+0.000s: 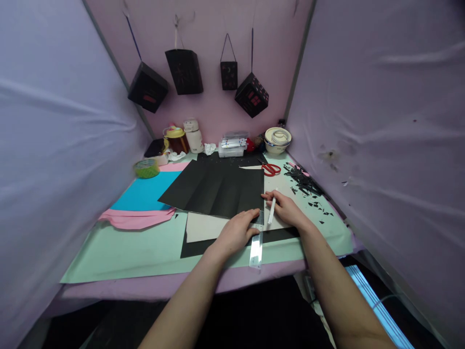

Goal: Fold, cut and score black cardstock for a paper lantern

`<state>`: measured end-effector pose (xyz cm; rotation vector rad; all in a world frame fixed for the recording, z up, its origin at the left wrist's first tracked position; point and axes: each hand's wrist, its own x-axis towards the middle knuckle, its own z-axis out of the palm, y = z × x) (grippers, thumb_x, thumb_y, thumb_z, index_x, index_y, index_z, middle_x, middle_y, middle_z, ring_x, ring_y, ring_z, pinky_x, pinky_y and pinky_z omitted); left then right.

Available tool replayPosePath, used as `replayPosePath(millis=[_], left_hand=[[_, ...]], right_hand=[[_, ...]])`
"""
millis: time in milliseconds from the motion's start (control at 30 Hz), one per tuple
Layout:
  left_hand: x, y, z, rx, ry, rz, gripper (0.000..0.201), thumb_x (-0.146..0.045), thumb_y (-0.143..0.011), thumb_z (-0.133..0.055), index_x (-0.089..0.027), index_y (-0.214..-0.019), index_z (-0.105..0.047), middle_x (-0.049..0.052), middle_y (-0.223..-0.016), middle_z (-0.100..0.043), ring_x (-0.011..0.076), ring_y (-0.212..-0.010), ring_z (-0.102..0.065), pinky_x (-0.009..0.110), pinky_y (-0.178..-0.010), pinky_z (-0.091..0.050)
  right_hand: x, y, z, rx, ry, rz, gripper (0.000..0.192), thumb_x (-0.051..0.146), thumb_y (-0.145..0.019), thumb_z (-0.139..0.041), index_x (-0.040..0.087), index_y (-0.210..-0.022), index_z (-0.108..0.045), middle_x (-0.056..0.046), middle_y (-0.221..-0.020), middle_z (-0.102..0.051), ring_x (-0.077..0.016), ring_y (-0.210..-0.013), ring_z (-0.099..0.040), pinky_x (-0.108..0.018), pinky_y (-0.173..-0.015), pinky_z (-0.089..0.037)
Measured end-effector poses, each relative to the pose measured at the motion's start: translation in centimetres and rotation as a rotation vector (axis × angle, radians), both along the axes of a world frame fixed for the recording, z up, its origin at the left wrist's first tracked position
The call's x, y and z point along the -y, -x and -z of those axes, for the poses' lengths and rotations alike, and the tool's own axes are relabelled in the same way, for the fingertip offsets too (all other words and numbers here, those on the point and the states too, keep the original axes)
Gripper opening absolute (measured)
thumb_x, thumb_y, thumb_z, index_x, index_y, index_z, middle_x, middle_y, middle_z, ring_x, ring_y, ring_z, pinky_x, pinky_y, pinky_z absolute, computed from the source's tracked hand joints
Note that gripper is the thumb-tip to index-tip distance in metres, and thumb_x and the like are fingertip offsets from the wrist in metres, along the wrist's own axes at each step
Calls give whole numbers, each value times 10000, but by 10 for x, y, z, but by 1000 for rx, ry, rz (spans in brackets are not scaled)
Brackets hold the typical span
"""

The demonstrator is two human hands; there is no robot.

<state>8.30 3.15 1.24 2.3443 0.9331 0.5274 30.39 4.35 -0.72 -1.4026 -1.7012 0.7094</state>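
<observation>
A clear ruler [256, 249] lies across the right end of a creased black paper sheet [218, 189], its lower end reaching toward the table's front edge. My left hand [238, 231] presses on the ruler's upper part, thumb and fingers closed against it. To the right, my right hand [285, 207] is closed around a white pen [271, 211], which slants down. Its fingertips touch the sheet's right edge. Beneath lie a white sheet [205, 228] and another black sheet [189, 249], both partly covered. Red-handled scissors [271, 169] rest just beyond my right hand.
Black paper scraps [305, 182] are scattered at right. Blue paper [148, 194], pink paper [141, 219] and green tape [147, 168] lie left. A pen box [232, 146], a bowl [278, 140] and a white bottle [193, 137] stand behind. Black paper lanterns [183, 72] hang above.
</observation>
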Motion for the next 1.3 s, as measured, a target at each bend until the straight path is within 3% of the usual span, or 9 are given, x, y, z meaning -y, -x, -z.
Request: replayPosePath(millis=[1067, 1300], left_hand=[[-3, 0, 7, -27, -66, 20, 518, -236, -868, -592, -216, -1360, -433, 80, -1366, -517, 224, -1255, -477, 369, -1068, -362], [-8, 0, 11, -67, -140, 145, 320, -265, -921, -518, -243, -1235, -571, 51, -1359, -531, 227, -1320, -405, 402, -1091, -318]], right_hand=[[-1, -1, 2, -3, -10, -1, 50, 272, -843, -486, 248, -800, -478, -56, -1096, -688, -211, -1167, -564, -417, -985, -399], [-2, -2, 3, 16, -14, 1, 38, 273, -844, -486, 244, -822, -495, -63, -1112, -680, -214, -1161, -567, -409, -969, -409]])
